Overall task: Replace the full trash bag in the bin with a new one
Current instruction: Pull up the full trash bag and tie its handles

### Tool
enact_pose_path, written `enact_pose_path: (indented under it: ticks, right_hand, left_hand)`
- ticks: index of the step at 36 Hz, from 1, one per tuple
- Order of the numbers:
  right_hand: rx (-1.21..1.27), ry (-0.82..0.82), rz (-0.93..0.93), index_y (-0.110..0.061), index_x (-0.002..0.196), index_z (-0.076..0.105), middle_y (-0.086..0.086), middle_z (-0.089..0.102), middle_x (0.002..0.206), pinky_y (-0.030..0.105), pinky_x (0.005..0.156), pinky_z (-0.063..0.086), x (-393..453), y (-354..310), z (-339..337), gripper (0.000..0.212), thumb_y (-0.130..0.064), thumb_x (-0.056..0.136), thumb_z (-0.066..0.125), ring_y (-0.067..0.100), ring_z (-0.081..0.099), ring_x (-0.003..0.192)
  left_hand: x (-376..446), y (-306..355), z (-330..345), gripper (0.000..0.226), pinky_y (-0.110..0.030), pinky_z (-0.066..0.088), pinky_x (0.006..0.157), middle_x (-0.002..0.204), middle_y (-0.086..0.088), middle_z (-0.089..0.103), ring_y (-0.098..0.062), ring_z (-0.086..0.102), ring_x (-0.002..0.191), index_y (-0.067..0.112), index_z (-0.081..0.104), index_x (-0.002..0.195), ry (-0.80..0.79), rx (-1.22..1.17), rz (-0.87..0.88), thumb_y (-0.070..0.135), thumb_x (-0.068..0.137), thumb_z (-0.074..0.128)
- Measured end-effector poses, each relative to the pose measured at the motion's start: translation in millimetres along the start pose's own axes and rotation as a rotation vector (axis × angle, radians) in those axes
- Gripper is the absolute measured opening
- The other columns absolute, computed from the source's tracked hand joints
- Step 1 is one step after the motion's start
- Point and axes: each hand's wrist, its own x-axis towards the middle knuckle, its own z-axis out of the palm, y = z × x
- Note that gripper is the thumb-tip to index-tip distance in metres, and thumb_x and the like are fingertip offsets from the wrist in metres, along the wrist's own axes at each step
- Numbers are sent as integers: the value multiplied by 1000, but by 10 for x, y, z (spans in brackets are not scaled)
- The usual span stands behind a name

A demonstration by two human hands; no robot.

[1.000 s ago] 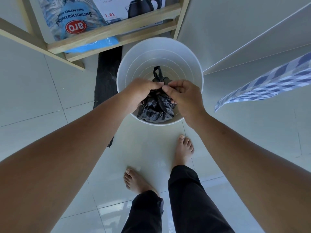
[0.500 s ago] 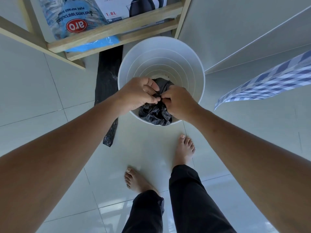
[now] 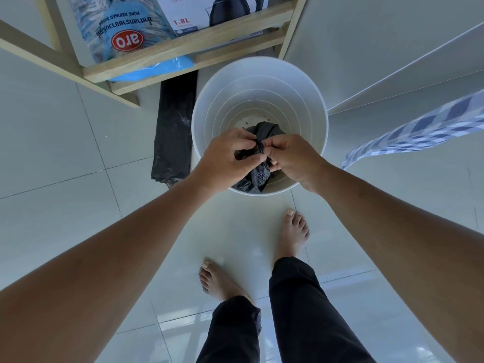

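A white round bin (image 3: 262, 74) stands on the tiled floor in front of me. A small crumpled black trash bag (image 3: 255, 176) hangs over the bin's near side. My left hand (image 3: 227, 158) and my right hand (image 3: 293, 155) pinch the bag's gathered top between them, fingers closed on the plastic. Part of the bag shows behind my hands, low in the bin. Another black bag (image 3: 174, 132) lies flat and folded on the floor, just left of the bin.
A wooden shelf (image 3: 183, 45) stands behind the bin, carrying a blue sugar packet (image 3: 123, 30) and a kettle box (image 3: 209, 11). A blue checked cloth (image 3: 419, 129) hangs at the right. White walls meet in a corner at the right. My bare feet (image 3: 293, 231) stand near the bin.
My hands have closed together on the bag's top and bunched it; the loose handle that stuck up earlier is now folded between my fingers. The bin has not moved.
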Motion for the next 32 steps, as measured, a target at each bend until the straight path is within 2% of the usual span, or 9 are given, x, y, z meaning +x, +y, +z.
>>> enact_pose_path:
  ticks: [5, 9, 13, 17, 22, 24, 27, 30, 32]
  right_hand:
    - [173, -16, 46, -12, 101, 69, 1, 65, 84, 33, 81, 59, -5, 68, 5, 12, -7, 94, 60, 14, 60, 82]
    - [40, 117, -14, -8, 106, 73, 4, 69, 83, 21, 68, 60, -11, 119, -102, 17, -5, 91, 65, 11, 63, 71]
    - [-206, 224, -61, -9, 109, 73, -1, 69, 92, 5, 51, 47, -28, 155, -252, 19, -9, 93, 62, 9, 67, 63]
    - [-204, 308, -62, -6, 105, 74, 3, 69, 92, 3, 48, 44, -26, 191, -386, 19, -5, 92, 61, 3, 66, 59]
    - [-155, 360, -27, -4, 105, 73, 5, 69, 91, 2, 46, 41, -30, 171, -431, 18, -5, 92, 61, 13, 67, 66]
    - [-119, 364, -13, -6, 107, 72, 8, 70, 93, 9, 52, 50, -23, 166, -424, 18, -7, 92, 63, 17, 69, 70]
    - [-75, 206, 3, -11, 124, 63, 1, 67, 96, 35, 76, 61, -64, 131, -362, 38, -10, 87, 70, 17, 67, 78]
    - [-60, 22, -50, -15, 134, 53, -4, 66, 105, 33, 85, 55, -72, 56, -210, 61, -4, 79, 76, 11, 65, 91]
    - [-101, 92, -76, -9, 117, 63, 6, 71, 100, 37, 84, 56, -15, 23, -133, 42, -4, 77, 75, 22, 69, 89]
  left_hand:
    - [37, -60, -20, 14, -40, 56, 84, 101, -9, 68, -22, 69, 90, -1, 77, 89, 111, 30, 44, 6, 77, 77]
    - [33, -128, -81, 10, -38, 57, 79, 100, -11, 68, -22, 69, 85, -3, 76, 84, 127, 86, 103, 3, 77, 77]
    - [-13, -222, -181, 7, -36, 58, 81, 106, -10, 67, -20, 69, 89, -3, 75, 84, 169, 112, 129, 1, 78, 76]
    - [-35, -248, -250, 4, -24, 58, 79, 104, -10, 68, -17, 68, 87, -3, 75, 83, 259, 158, 149, -2, 79, 74]
    - [4, -178, -230, 8, -6, 49, 83, 101, -7, 72, -11, 68, 89, -2, 76, 88, 353, 52, 51, -1, 82, 71]
    - [41, -141, -207, 8, -11, 51, 81, 90, 2, 72, -6, 67, 81, 4, 75, 91, 356, -59, -84, 5, 85, 70]
    - [98, -84, -175, 8, -34, 58, 78, 75, 6, 68, -8, 64, 70, 18, 67, 83, 297, -255, -209, 12, 89, 68]
    - [149, 60, -149, 16, -35, 57, 78, 76, 6, 66, -8, 63, 71, 25, 62, 82, 252, -372, -239, 13, 91, 66]
    - [190, 176, -137, 10, -33, 57, 79, 83, 2, 68, -10, 64, 78, 23, 61, 86, 239, -413, -251, 16, 91, 66]
